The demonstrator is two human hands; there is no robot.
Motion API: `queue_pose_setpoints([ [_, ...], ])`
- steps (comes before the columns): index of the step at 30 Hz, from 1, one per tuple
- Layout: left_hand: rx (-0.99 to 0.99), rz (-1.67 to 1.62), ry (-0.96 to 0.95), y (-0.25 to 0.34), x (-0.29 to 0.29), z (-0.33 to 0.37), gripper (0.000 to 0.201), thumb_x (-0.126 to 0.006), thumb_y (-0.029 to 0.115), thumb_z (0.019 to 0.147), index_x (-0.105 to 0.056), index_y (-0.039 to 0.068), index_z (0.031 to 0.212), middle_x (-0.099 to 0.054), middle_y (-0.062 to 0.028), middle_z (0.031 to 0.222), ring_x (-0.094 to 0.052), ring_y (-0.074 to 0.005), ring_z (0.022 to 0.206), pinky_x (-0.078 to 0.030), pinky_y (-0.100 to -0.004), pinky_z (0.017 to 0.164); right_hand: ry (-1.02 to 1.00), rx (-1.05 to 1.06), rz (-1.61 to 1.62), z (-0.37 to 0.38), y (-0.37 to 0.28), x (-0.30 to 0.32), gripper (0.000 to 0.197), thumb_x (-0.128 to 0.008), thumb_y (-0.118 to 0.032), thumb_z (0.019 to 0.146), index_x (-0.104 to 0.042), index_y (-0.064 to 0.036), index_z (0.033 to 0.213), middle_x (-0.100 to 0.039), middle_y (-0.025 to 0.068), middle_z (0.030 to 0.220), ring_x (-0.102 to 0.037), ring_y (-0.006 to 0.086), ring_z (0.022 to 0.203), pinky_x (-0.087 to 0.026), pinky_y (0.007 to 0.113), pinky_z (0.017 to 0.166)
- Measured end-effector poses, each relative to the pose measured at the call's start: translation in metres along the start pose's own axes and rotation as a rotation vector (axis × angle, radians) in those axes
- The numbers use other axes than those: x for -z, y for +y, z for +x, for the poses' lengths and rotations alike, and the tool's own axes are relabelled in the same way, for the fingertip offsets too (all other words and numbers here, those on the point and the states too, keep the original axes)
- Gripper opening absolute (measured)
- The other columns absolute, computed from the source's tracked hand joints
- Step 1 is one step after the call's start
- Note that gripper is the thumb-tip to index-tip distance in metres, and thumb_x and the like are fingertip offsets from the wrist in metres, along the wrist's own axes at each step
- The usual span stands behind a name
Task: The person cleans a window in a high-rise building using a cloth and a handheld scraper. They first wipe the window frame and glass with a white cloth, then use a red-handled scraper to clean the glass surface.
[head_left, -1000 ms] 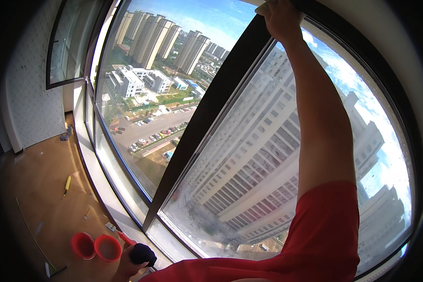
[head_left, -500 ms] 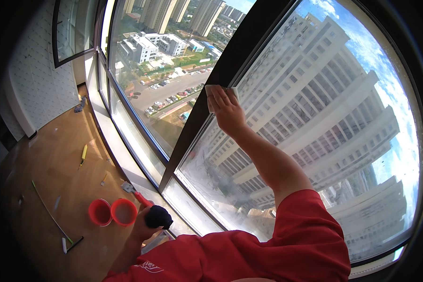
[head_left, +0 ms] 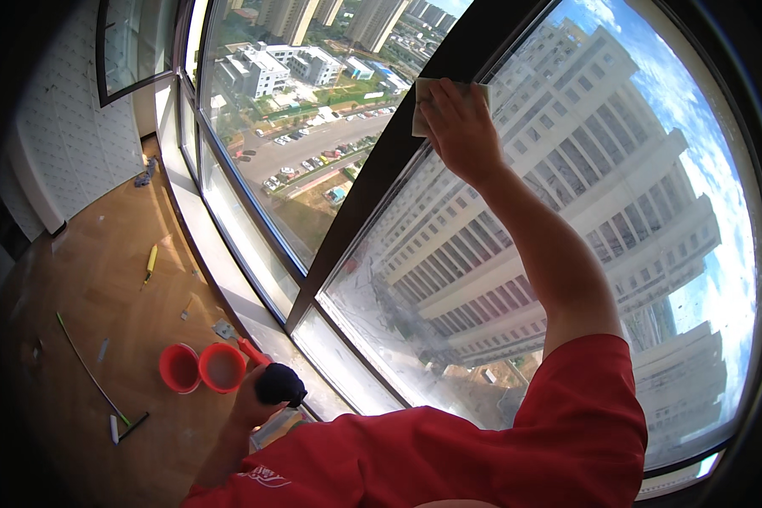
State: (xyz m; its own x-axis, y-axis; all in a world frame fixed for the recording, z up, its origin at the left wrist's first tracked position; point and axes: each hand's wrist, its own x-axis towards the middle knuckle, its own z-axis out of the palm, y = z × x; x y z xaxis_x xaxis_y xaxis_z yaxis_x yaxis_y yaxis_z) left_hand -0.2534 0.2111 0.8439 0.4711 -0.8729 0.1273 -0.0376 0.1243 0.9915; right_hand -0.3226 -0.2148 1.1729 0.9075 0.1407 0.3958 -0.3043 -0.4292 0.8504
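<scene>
My right hand (head_left: pixel 466 131) presses a pale folded cloth (head_left: pixel 421 112) against the dark window frame (head_left: pixel 372 199) at upper centre, fingers lying nearly flat over it. The right arm reaches across the large right pane (head_left: pixel 499 245), which has hazy smears low down. Low on the left, my left hand (head_left: pixel 247 405) is closed round a scraper (head_left: pixel 251 350) with a red handle and a flat metal blade. A dark rounded bundle (head_left: pixel 280 385) is at the same hand, hiding some of its fingers; what it is I cannot make out.
Two red buckets (head_left: pixel 180 369) stand side by side on the wooden floor, the right one holding cloudy liquid. A long-handled squeegee (head_left: pixel 127 423), a yellow tool (head_left: pixel 151 264) and small scraps lie around. A pale sill (head_left: pixel 229 279) runs below the windows; an opened sash (head_left: pixel 135 51) juts inward.
My right hand has slid the cloth up and to the right along the dark frame. My left hand, with the scraper and dark bundle, has shifted slightly.
</scene>
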Motion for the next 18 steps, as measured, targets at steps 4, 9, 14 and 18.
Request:
queue_pose_setpoints([
  [4,0.058,-0.075,0.018,-0.003,0.01,-0.008,0.051,-0.079,0.005,0.06,-0.058,0.003,0.106,-0.062,-0.0084,0.1,-0.06,-0.0189,0.094,-0.048,-0.034,0.085,0.312,-0.173,-0.203,0.052,0.1,0.028,0.028,-0.06,-0.023,0.086,-0.06,-0.014,0.113,-0.056,0.0074,0.122,-0.049,0.0258,0.119,-0.035,0.051,0.101],
  [9,0.095,-0.14,0.085,-0.003,0.003,-0.017,0.051,-0.079,0.005,0.06,-0.058,0.004,0.106,-0.061,-0.008,0.101,-0.06,-0.0184,0.095,-0.048,-0.0336,0.087,0.169,-0.15,-0.091,0.037,0.023,0.006,0.033,-0.061,-0.027,0.081,-0.059,-0.01,0.11,-0.052,0.0108,0.124,-0.043,0.0272,0.124,-0.029,0.056,0.104],
  [14,0.07,-0.113,0.038,-0.032,0.011,-0.037,0.054,-0.081,0.009,0.059,-0.057,0.004,0.108,-0.058,-0.0105,0.105,-0.058,-0.0223,0.1,-0.047,-0.0358,0.088,0.043,-0.04,-0.14,0.041,0.04,0.012,0.029,-0.062,-0.029,0.085,-0.061,-0.0212,0.113,-0.054,-0.0016,0.126,-0.046,0.0169,0.124,-0.025,0.064,0.102],
  [18,0.123,-0.032,0.116,-0.029,0.022,-0.046,0.057,-0.08,0.008,0.059,-0.055,0.005,0.11,-0.057,-0.011,0.106,-0.058,-0.0238,0.099,-0.047,-0.0362,0.088,0.213,-0.232,-0.354,0.062,0.08,0.034,0.029,-0.061,-0.03,0.085,-0.059,-0.014,0.11,-0.055,0.008,0.119,-0.048,0.0249,0.118,-0.032,0.054,0.101],
])
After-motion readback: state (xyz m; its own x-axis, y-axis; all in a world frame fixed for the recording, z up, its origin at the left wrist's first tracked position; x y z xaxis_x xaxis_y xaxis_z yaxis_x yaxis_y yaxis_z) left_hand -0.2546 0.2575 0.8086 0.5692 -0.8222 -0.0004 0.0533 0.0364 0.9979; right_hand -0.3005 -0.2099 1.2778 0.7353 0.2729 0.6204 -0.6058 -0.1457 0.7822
